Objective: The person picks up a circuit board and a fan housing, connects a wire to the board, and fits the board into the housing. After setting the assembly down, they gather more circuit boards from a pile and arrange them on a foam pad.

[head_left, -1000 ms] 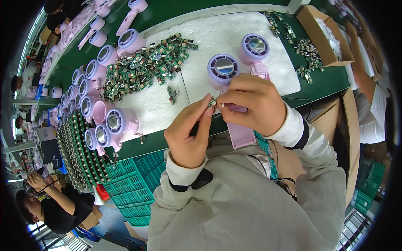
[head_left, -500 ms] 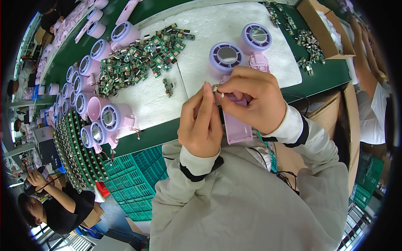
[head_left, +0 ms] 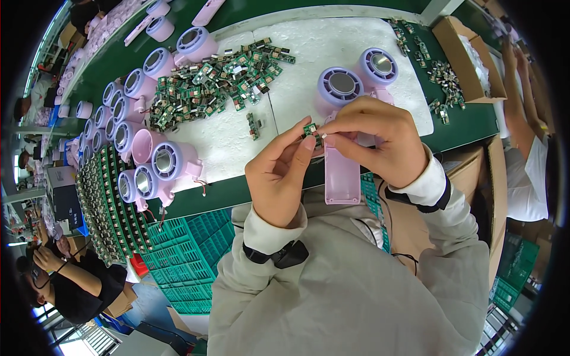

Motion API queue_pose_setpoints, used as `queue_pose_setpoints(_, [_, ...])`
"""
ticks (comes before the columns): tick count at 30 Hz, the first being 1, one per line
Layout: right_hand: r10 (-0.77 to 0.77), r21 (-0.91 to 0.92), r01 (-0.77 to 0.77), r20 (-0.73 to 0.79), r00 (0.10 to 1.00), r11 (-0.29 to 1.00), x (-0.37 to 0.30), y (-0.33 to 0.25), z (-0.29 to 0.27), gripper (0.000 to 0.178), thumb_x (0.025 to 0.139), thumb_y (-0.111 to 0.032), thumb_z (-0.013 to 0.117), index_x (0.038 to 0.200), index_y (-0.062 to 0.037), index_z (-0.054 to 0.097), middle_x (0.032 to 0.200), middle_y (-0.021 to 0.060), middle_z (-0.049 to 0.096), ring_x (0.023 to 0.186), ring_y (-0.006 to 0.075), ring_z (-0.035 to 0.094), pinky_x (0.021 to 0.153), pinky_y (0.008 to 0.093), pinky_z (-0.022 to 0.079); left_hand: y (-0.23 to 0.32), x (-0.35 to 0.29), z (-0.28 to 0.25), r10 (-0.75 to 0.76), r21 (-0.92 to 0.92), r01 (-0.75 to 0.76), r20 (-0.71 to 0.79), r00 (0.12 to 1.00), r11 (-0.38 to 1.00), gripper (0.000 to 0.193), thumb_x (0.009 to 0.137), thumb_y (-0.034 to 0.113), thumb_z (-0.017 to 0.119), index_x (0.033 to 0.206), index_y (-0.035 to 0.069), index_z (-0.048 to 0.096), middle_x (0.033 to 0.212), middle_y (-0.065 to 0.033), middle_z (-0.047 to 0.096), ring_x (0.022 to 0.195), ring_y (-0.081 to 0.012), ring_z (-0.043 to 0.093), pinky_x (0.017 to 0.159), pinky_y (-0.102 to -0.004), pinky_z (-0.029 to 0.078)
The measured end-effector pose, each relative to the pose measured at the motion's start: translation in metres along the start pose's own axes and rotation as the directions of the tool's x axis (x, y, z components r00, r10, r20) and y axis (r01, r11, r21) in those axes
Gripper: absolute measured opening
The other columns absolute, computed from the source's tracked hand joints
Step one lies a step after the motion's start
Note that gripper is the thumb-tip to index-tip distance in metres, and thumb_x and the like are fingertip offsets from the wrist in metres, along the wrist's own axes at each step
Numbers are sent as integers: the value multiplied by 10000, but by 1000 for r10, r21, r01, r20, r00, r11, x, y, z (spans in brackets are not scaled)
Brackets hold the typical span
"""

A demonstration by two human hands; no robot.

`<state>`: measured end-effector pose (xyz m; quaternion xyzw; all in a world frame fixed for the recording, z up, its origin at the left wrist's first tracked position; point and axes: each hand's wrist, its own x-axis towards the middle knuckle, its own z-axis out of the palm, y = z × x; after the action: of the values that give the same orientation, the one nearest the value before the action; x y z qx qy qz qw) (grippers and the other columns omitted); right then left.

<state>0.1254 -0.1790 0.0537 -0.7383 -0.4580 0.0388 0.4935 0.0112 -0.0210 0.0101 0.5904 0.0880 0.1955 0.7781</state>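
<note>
A small green circuit board (head_left: 310, 129) is pinched between the thumb and fingertips of my left hand (head_left: 276, 172). Close against it, my right hand (head_left: 386, 142) has its thumb and forefinger closed on a small white connector (head_left: 323, 136); whether the connector is seated in the board cannot be made out. Under my right hand lies a handheld fan with a pink open handle shell (head_left: 342, 181) and a purple round head (head_left: 340, 88). My right fingers cover the middle of the fan. Another purple fan head (head_left: 379, 66) stands just beyond it.
A white foam sheet (head_left: 297, 53) carries a heap of circuit boards (head_left: 217, 83) and one separate board (head_left: 253, 126). Several pink fans (head_left: 169, 160) stand at the left beside rows of boards (head_left: 113, 207). An open carton (head_left: 469, 59) sits far right. Other people work nearby.
My left hand has turned and opened slightly, so the board's green face now shows. My right fingertips have shifted a little right with the white connector. The whole view has moved slightly.
</note>
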Motion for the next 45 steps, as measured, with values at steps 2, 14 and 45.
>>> queue_pose_setpoints(2, [46, 18, -46, 15, 999, 999, 0, 0, -2, 201, 816, 40, 774, 1002, -34, 785, 882, 61, 684, 771, 186, 617, 685, 304, 510, -1, 0, 1, 1, -9, -1, -5, 1000, 1000, 308, 1011, -12, 645, 1316, -46, 660, 1119, -137, 750, 1011, -178, 726, 920, -316, 588])
queue_pose_setpoints(14, [-102, -202, 98, -11, 995, 975, 0, 6, -4, 228, 755, 23, 798, 972, -42, 778, 886, 70, 676, 796, 237, 610, 713, 337, 500, -8, -3, -1, 100, 97, -107, 74, 992, 990, 316, 1008, -37, 630, 1322, -27, 662, 1259, -157, 672, 1096, -197, 699, 943, -303, 581])
queue_pose_setpoints(45, [75, -253, -85, -47, 996, 964, -9, -24, 12, 234, 742, 58, 790, 962, 1, 734, 829, 81, 633, 730, 215, 608, 650, 334, 499, -18, -20, 10, 534, 654, -468, 113, 838, 595, 460, 895, -138, 681, 1331, 7, 681, 1189, -165, 653, 949, -255, 705, 811, -312, 585])
